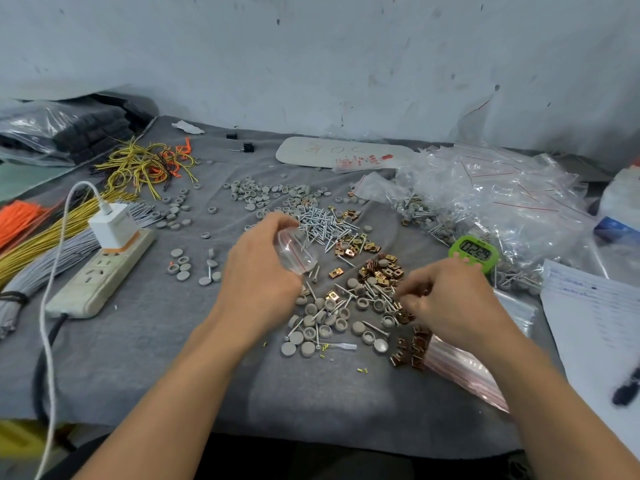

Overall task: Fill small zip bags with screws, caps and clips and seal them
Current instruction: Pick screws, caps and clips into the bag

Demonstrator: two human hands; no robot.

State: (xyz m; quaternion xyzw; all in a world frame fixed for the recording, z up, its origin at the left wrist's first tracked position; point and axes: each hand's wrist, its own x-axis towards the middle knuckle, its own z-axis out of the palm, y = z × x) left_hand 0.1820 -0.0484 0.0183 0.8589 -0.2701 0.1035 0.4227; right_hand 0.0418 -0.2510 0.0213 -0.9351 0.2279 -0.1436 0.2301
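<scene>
Surface: grey cloth (156, 358) strewn with screws (322, 223), grey caps (322, 327), brass clips (384, 271).
Wall (311, 64): scuffed white, behind.
Left hand (259, 271): grips clear zip bag (294, 252) beside the screws.
Right hand (450, 299): fingers curled into clips; grasp unclear.
Sides: power strip (100, 275) left, green timer (474, 252) right.

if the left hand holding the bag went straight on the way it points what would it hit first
Probably the screw pile just beyond the zip bag the left hand holds; height above it is unclear.
</scene>
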